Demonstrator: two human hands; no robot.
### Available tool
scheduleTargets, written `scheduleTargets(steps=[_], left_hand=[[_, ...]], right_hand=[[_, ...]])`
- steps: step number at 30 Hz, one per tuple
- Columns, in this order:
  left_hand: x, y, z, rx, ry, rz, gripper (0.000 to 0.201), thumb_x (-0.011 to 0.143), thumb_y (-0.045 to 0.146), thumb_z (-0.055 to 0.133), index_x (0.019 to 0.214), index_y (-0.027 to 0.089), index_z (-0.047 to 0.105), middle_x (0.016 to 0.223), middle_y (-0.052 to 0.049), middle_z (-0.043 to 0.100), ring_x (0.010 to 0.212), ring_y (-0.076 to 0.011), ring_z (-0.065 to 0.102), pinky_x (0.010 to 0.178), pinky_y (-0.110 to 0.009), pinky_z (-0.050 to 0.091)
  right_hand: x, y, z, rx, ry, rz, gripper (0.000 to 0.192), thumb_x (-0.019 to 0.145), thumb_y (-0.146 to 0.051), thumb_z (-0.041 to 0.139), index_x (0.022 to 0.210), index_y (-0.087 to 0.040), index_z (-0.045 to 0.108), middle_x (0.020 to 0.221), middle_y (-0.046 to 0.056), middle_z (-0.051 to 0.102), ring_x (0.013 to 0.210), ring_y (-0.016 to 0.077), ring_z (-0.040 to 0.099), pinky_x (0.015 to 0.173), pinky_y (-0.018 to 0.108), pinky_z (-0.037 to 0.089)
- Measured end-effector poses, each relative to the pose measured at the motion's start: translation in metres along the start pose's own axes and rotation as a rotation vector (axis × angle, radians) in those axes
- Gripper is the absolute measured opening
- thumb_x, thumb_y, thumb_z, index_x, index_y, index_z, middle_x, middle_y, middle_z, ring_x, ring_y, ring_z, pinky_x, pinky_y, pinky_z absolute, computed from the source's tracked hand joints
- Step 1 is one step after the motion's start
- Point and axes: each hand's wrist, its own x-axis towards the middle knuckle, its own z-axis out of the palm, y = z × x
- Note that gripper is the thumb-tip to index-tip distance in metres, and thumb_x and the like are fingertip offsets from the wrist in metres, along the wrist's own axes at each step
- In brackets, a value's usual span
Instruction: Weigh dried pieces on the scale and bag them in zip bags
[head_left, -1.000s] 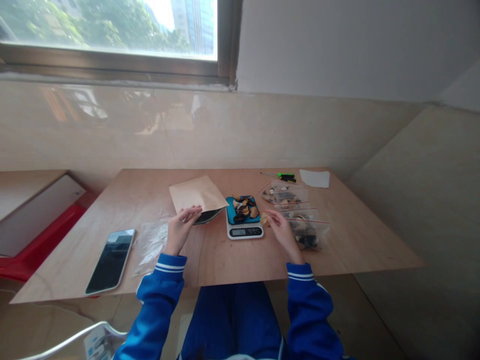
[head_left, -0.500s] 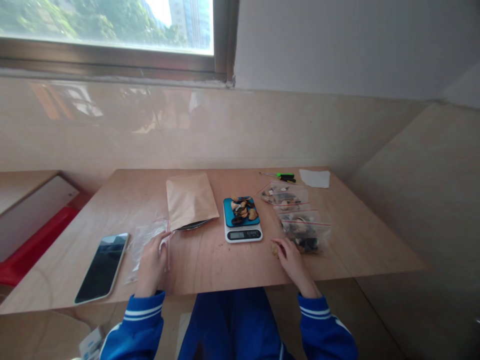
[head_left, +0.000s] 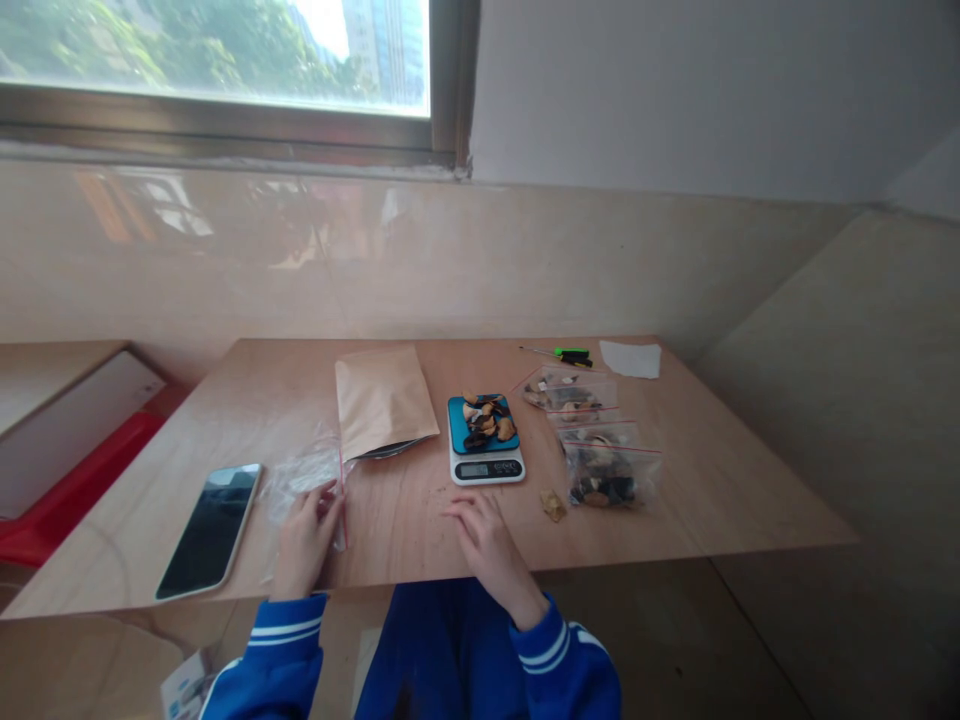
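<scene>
My left hand (head_left: pixel 304 538) rests on a stack of clear zip bags (head_left: pixel 304 478) with red seal strips, fingers curled on the top bag's edge. My right hand (head_left: pixel 486 535) lies open and flat on the wooden table (head_left: pixel 720 470), in front of a small digital scale (head_left: pixel 486 452) whose blue platform holds dried pieces. A single tan piece (head_left: pixel 554 505) lies loose on the table, right of my right hand. A brown paper pouch (head_left: pixel 382 400) lies left of the scale.
Several filled zip bags (head_left: pixel 609 470) sit right of the scale. A phone (head_left: pixel 208 528) lies at the left near the front edge. A green-handled tool (head_left: pixel 570 353) and a white paper (head_left: pixel 631 358) are at the far edge. A red and white box (head_left: pixel 60 450) stands left of the table.
My left hand left the brown pouch and came down onto the clear bags. My right hand set the tan piece on the table and moved left, in front of the scale.
</scene>
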Motion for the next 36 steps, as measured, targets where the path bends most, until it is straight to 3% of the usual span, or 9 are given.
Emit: scheduleTargets(steps=[5, 11, 16, 20, 25, 31, 33, 36], left_hand=[[0.002, -0.002, 0.004, -0.042, -0.021, -0.054, 0.034, 0.076, 0.047, 0.052, 0.09, 0.02, 0.068, 0.088, -0.006, 0.064, 0.066, -0.0204, 0.064, 0.071, -0.038, 0.054], [0.001, 0.008, -0.002, -0.027, -0.005, -0.079, 0.025, 0.076, 0.039, 0.051, 0.08, 0.021, 0.067, 0.082, -0.006, 0.067, 0.07, -0.0214, 0.064, 0.074, -0.038, 0.052], [-0.024, 0.042, -0.009, -0.047, 0.178, -0.069, 0.031, 0.079, 0.046, 0.053, 0.087, 0.018, 0.065, 0.079, -0.005, 0.063, 0.07, -0.0207, 0.061, 0.072, -0.036, 0.05], [-0.048, 0.084, -0.007, -0.241, 0.205, -0.014, 0.028, 0.083, 0.045, 0.059, 0.09, 0.018, 0.063, 0.081, -0.004, 0.063, 0.071, -0.0178, 0.06, 0.07, -0.032, 0.051], [-0.058, 0.116, -0.001, -0.44, 0.126, 0.129, 0.022, 0.092, 0.032, 0.05, 0.105, 0.02, 0.062, 0.103, -0.007, 0.064, 0.094, -0.0194, 0.063, 0.078, -0.031, 0.054], [-0.05, 0.107, 0.003, -0.268, 0.097, 0.412, 0.049, 0.089, 0.026, 0.058, 0.137, 0.03, 0.048, 0.131, -0.01, 0.055, 0.109, -0.0218, 0.059, 0.081, -0.033, 0.053], [-0.047, 0.1, 0.004, -0.172, 0.126, 0.487, 0.052, 0.088, 0.028, 0.061, 0.138, 0.033, 0.049, 0.129, -0.008, 0.059, 0.109, -0.0231, 0.059, 0.085, -0.036, 0.051], [-0.043, 0.093, 0.004, -0.081, 0.21, 0.561, 0.038, 0.085, 0.027, 0.065, 0.122, 0.033, 0.063, 0.107, -0.004, 0.071, 0.094, -0.0222, 0.062, 0.086, -0.039, 0.047]], right_hand=[[-0.003, -0.032, 0.021, 0.08, -0.149, -0.042, 0.029, 0.089, -0.004, 0.049, 0.1, -0.023, 0.067, 0.104, 0.006, 0.062, 0.104, 0.0205, 0.055, 0.095, 0.039, 0.049], [0.0, -0.045, 0.032, 0.158, -0.174, -0.058, 0.029, 0.089, -0.005, 0.049, 0.098, -0.024, 0.068, 0.101, 0.005, 0.063, 0.102, 0.0203, 0.055, 0.094, 0.039, 0.048], [0.015, -0.053, 0.055, 0.326, -0.06, 0.094, 0.024, 0.091, -0.016, 0.048, 0.111, -0.022, 0.061, 0.106, 0.008, 0.063, 0.101, 0.0216, 0.059, 0.09, 0.04, 0.051], [0.029, -0.062, 0.069, 0.585, -0.019, 0.279, 0.034, 0.091, -0.038, 0.052, 0.121, -0.021, 0.053, 0.113, 0.011, 0.064, 0.093, 0.02, 0.065, 0.08, 0.034, 0.055], [0.039, -0.066, 0.059, 0.782, 0.053, 0.28, 0.042, 0.09, -0.055, 0.049, 0.107, -0.02, 0.064, 0.104, 0.009, 0.07, 0.091, 0.0212, 0.068, 0.078, 0.033, 0.056], [0.039, -0.061, 0.033, 0.931, -0.013, 0.286, 0.047, 0.087, -0.056, 0.055, 0.112, -0.019, 0.069, 0.099, 0.007, 0.073, 0.084, 0.0211, 0.07, 0.082, 0.037, 0.057], [0.037, -0.06, 0.027, 0.882, -0.059, 0.253, 0.046, 0.087, -0.056, 0.054, 0.109, -0.02, 0.071, 0.094, 0.006, 0.073, 0.084, 0.0212, 0.07, 0.083, 0.037, 0.056], [0.034, -0.054, 0.021, 0.792, -0.089, 0.235, 0.046, 0.088, -0.057, 0.052, 0.103, -0.019, 0.073, 0.089, 0.004, 0.073, 0.085, 0.0217, 0.069, 0.08, 0.036, 0.056]])
